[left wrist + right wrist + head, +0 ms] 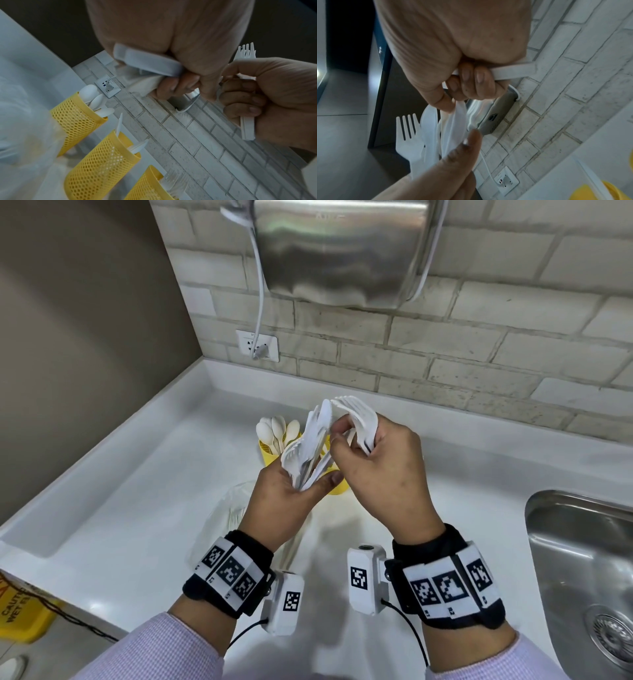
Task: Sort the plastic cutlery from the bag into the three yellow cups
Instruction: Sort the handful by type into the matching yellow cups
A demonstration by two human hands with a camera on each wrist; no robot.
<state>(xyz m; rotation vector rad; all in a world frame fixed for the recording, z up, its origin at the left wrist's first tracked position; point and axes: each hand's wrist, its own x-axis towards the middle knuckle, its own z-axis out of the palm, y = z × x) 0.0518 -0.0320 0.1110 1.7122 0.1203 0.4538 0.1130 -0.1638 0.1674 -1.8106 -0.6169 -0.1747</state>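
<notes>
My left hand (308,481) grips a fanned bundle of white plastic forks and knives (308,446) by the handles, above the cups. My right hand (339,433) holds a stack of forks (359,422) curled in its fingers, and its thumb and fingertip pinch a piece at the top of the left bundle. In the left wrist view three yellow mesh cups stand in a row: one with spoons (78,119), one with knives (102,162), one with forks (145,186). The spoon cup (270,453) shows in the head view; my hands mostly hide the other cups.
A clear plastic bag (229,515) lies on the white counter (137,508) under my left wrist. A steel sink (582,577) is at the right. A hand dryer (342,251) and a socket (257,345) are on the brick wall. A yellow caution sign (20,611) is at lower left.
</notes>
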